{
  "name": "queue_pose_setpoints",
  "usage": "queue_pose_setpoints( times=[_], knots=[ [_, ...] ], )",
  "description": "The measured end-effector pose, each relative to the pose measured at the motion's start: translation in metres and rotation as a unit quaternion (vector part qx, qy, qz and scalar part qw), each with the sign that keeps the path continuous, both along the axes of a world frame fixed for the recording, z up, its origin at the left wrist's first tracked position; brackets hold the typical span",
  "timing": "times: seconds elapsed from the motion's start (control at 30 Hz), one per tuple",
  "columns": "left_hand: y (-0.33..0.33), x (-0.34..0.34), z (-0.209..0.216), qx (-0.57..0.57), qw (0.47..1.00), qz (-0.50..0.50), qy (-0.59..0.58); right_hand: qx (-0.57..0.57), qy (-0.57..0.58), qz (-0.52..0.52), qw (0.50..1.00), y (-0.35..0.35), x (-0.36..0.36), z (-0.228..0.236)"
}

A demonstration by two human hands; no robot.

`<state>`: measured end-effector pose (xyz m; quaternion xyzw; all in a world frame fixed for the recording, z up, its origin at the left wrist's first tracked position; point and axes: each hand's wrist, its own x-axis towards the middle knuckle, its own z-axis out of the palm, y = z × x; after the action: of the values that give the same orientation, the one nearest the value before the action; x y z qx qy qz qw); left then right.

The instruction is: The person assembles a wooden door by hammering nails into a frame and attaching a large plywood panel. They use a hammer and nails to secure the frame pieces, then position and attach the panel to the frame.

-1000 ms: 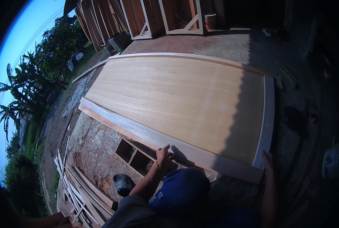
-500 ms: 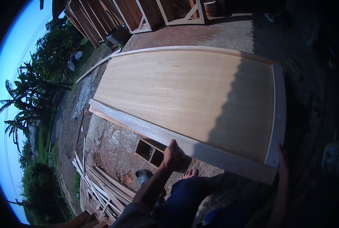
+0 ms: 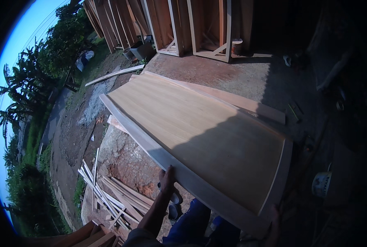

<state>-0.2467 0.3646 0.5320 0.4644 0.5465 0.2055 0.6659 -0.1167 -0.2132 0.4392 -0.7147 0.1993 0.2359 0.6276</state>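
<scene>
A large wooden door panel [image 3: 183, 111], pale plywood within a raised frame, slants across the view from far left to near right. My left hand [image 3: 167, 178] is closed on its near long edge, thumb on top. At the near right corner, my right hand [image 3: 275, 222] holds the frame in deep shadow; its fingers are only partly visible. Beneath the panel, a plank [image 3: 257, 108] sticks out beyond the far long side. Another board end [image 3: 118, 123] shows past the near side. What supports the panel is hidden under it.
Thin wooden strips [image 3: 109, 197] lie piled at lower left, near dark sandals [image 3: 175, 206]. Upright wooden frames [image 3: 210, 31] stand at the back, with a grey bin [image 3: 143, 50] beside them. A white bucket [image 3: 321, 184] sits in shadow at right. A long strip [image 3: 113, 75] lies far left.
The panel has turned and slid nearer and to the left, uncovering the plank on its far side. Both hands moved with it, down and leftward. The open box below is now covered.
</scene>
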Motion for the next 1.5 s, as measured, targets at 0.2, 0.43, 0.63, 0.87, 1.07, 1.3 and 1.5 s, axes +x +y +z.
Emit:
queue_pose_setpoints(
  times=[0.2,0.43,0.63,0.87,1.07,1.3,1.5],
  knots=[
    [-0.030,0.003,0.104,0.156,0.968,-0.010,-0.198,0.193,-0.037,-0.072,0.978,0.106,-0.011,0.238],
    [-0.043,-0.009,0.196,0.739,0.609,-0.279,-0.072,0.332,0.015,-0.102,0.938,0.208,0.005,0.387],
    [0.011,0.041,0.299,0.783,0.584,-0.190,-0.100,0.280,-0.153,0.003,0.948,0.254,0.033,0.516],
    [0.140,0.112,0.460,0.800,0.560,-0.074,-0.202,0.208,-0.360,0.166,0.894,0.374,0.108,0.667],
    [0.244,0.165,0.573,0.737,0.642,0.013,-0.211,0.159,-0.527,0.165,0.818,0.482,0.167,0.744],
    [0.342,0.199,0.661,0.764,0.610,0.065,-0.198,0.093,-0.481,0.143,0.860,0.545,0.305,0.690],
    [0.441,0.237,0.720,0.813,0.547,0.061,-0.189,0.074,-0.406,0.046,0.910,0.599,0.490,0.611]
  ],
)
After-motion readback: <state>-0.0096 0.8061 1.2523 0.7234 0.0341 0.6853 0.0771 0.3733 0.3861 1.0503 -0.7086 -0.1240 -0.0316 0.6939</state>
